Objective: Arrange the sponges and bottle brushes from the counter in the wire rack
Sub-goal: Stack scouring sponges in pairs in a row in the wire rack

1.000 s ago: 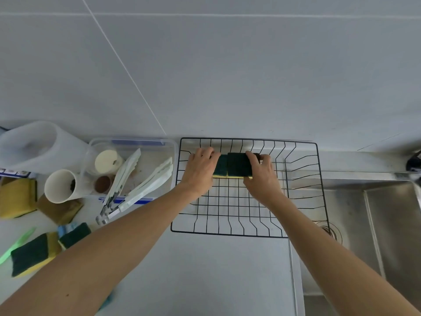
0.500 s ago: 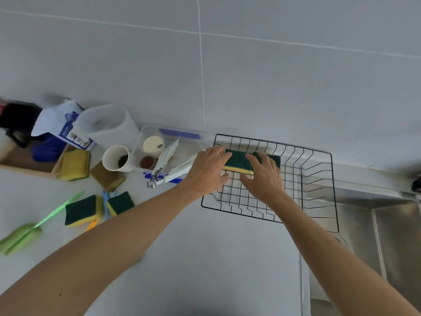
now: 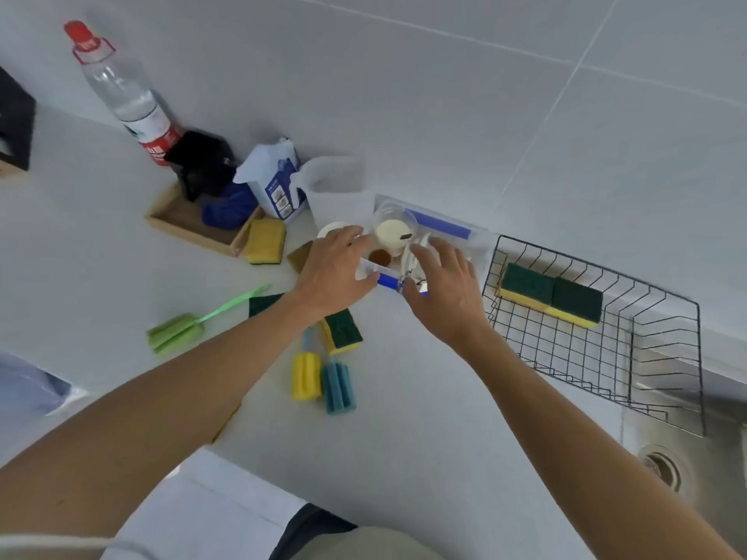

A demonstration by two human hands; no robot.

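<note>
A: We have our left hand (image 3: 333, 272) and right hand (image 3: 444, 293) side by side over the counter (image 3: 404, 418), both empty, fingers spread loosely. The right one hovers over the clear plastic container (image 3: 452, 240) with its blue strips.

B: And the sponges?

A: Two sponges (image 3: 549, 295) lie end to end in the black wire rack (image 3: 606, 357), near its back left corner, dark green scouring side up, yellow foam showing along the near edge. Another green-and-yellow sponge (image 3: 341, 331) lies on the counter just below our left wrist, and a yellow sponge (image 3: 264, 241) sits beside the wooden tray (image 3: 178, 222).

B: The brushes?

A: We see a yellow bottle brush (image 3: 306, 375) and a blue bottle brush (image 3: 338, 388) touching side by side on the counter, foam heads ribbed, and a green bottle brush (image 3: 178, 331) well to the left, its thin handle pointing toward our left arm.
</note>
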